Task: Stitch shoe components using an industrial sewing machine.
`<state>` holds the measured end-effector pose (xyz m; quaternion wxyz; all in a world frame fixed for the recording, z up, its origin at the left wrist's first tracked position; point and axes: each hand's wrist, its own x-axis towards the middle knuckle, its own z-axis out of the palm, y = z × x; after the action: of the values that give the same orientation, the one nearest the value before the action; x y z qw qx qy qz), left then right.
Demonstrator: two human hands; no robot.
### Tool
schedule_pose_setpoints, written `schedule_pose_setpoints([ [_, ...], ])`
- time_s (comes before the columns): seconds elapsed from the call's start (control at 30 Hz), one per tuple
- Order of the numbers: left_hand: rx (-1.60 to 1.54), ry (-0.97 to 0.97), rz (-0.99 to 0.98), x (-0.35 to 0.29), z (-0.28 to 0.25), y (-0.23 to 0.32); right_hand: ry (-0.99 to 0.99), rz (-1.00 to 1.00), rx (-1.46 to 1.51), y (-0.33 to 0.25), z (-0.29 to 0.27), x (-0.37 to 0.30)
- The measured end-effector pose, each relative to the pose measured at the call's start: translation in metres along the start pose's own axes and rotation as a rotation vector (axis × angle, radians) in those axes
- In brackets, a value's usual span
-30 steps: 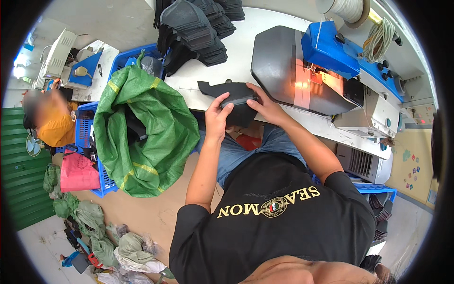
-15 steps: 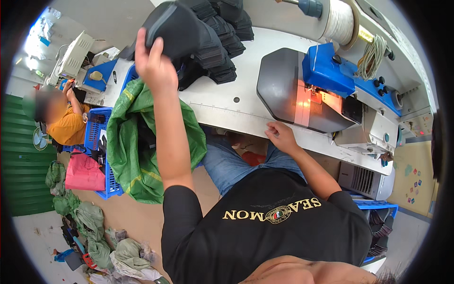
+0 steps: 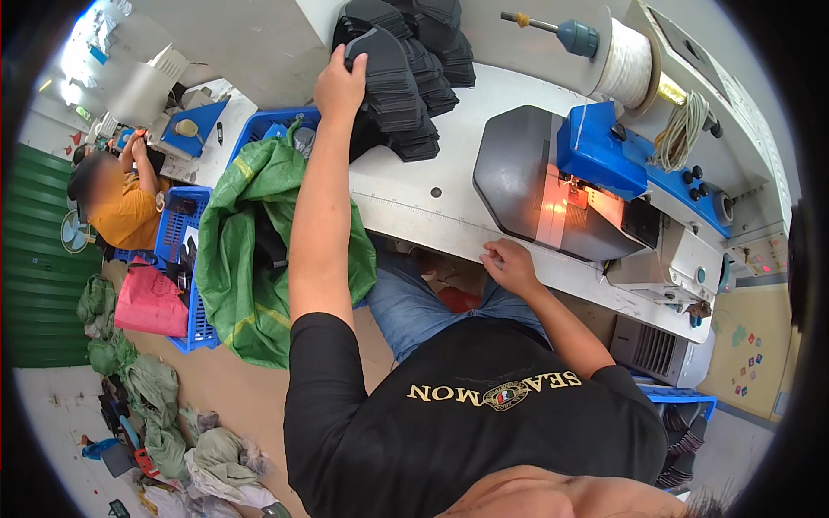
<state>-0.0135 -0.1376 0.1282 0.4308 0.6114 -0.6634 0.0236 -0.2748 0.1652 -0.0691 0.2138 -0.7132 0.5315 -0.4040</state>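
Note:
Tall overlapping stacks of flat black shaped pieces (image 3: 395,82) stand at the back left of the white sewing table. My left hand (image 3: 341,86) reaches up to the left edge of the front stack. Its thumb and fingers close on the edge of a black piece there; the fingertips are partly hidden. My right hand (image 3: 511,266) rests at the table's front edge, loosely curled with fingers slightly apart, holding nothing visible. Beyond it is the sewing machine, with a blue head (image 3: 602,148) and a lit needle area over a dark grey plate (image 3: 511,173).
A green woven sack (image 3: 229,268) gapes beside my left arm, against blue baskets (image 3: 200,321). A white thread spool (image 3: 629,56) is at the back right. Further left, a person in an orange shirt (image 3: 129,211) sits at another table. Bundled sacks (image 3: 155,406) lie on the floor.
My left hand has brought a black piece rightward and down onto the front stack, where it was held up in the air before. My right hand has shifted slightly, its fingers more curled.

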Motion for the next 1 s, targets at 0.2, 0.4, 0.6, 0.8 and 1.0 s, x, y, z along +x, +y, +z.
schedule_pose_setpoints([
  [0.2,0.158,-0.082,-0.006,0.016,0.009,0.017,-0.002,-0.044,-0.037,-0.003,0.001,0.002],
  [0.4,-0.070,-0.013,0.069,0.004,0.005,0.001,-0.017,-0.017,-0.031,-0.003,0.000,0.001],
  [0.6,-0.374,0.238,0.219,-0.078,-0.031,-0.025,-0.011,-0.050,-0.030,-0.001,0.004,-0.001],
  [0.8,-0.124,-0.250,-0.423,-0.203,-0.113,-0.152,-0.039,-0.065,-0.054,-0.001,0.005,0.002],
  [1.0,0.438,-0.430,-0.719,-0.233,-0.191,-0.301,-0.082,-0.076,-0.107,-0.005,0.004,0.004],
])
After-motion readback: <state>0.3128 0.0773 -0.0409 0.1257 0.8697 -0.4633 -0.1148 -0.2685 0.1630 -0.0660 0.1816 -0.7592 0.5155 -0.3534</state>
